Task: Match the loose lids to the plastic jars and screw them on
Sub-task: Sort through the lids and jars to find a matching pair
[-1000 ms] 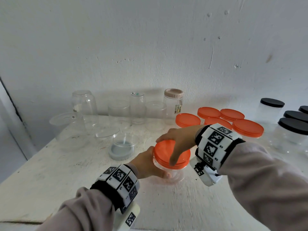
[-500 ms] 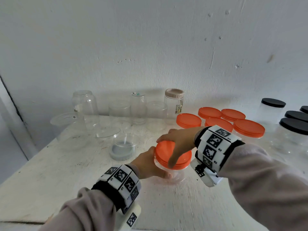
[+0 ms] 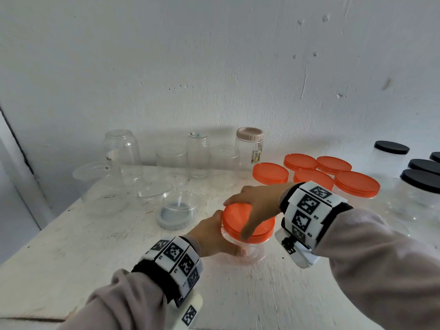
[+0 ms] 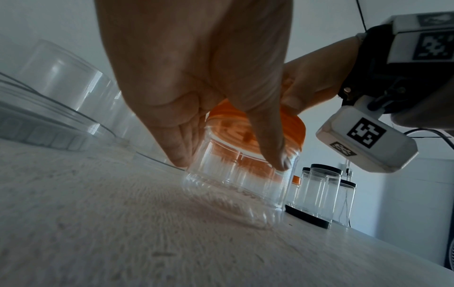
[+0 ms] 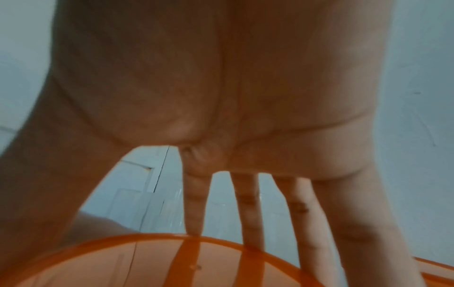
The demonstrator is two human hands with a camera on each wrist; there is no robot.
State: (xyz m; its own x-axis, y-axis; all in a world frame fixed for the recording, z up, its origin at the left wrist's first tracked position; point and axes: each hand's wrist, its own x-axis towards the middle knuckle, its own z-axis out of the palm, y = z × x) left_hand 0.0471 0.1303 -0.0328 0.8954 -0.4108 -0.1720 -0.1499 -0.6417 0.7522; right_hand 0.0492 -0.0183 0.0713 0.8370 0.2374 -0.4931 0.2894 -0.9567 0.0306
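While gripped: lid [image 3: 247, 221] under R grip [image 3: 256, 206]

Head view looks forward and down from above the white table [image 3: 71, 258], wall filling the upper half of the frame. Left wrist view sits low at tabletop level, facing right along the left hand [image 4: 196, 77]. Right wrist view looks very close under the right hand [image 5: 221, 97]. All 3 share the orange lid [image 3: 238, 215].
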